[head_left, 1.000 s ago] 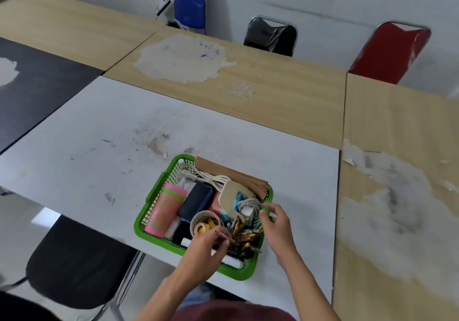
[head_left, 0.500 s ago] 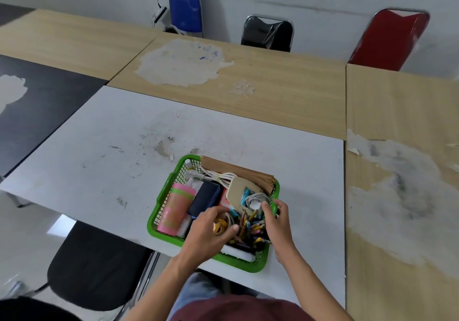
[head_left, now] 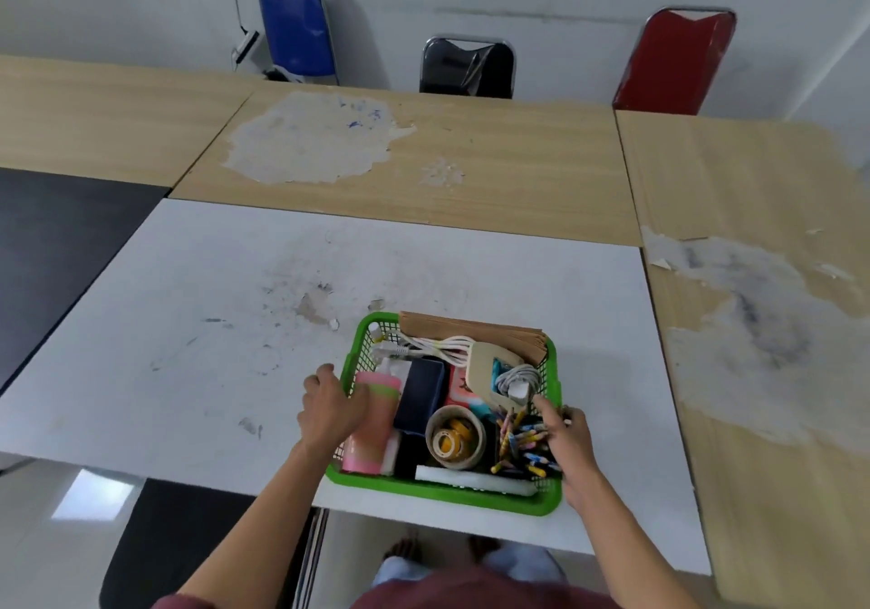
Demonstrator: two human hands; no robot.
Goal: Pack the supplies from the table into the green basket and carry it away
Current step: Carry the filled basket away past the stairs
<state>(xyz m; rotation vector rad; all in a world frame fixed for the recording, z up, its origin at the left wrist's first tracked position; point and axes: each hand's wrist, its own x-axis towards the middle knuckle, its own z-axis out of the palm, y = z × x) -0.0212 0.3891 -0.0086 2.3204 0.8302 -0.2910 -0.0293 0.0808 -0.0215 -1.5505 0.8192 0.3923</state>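
A white table (head_left: 235, 326) with grey scuffs and a chipped brownish patch near its middle carries the green basket (head_left: 442, 498), which sits close to the near edge, right of centre. The left hand (head_left: 329, 408) is curled over the basket's left rim, beside a pink bottle (head_left: 372, 425) lying inside. The right hand (head_left: 569, 443) closes on the right rim, its fingers bent in over a heap of crayons (head_left: 522, 439).

The basket is packed full. Brown paper bags (head_left: 475, 328) lean along the far wall, with a bundled white cable (head_left: 442, 345) in front of them. A navy case (head_left: 421, 396) lies next to the bottle, and a round tub of tape rolls (head_left: 454, 436) sits near the middle. A white tube (head_left: 475, 483) runs along the near wall.

Wood-grain tables (head_left: 494, 170) butt against the white one on the far side and on the right. Their laminate is peeled away in large pale patches. A dark table (head_left: 61, 241) adjoins on the left.

Against the pale wall beyond stand a blue chair (head_left: 294, 24), a black chair (head_left: 468, 64) and a red chair (head_left: 673, 60), well apart from one another. A thin cord hangs down the wall by the blue one. Another black seat (head_left: 188, 542) shows under the near edge at lower left, over a glossy light floor (head_left: 56, 538)
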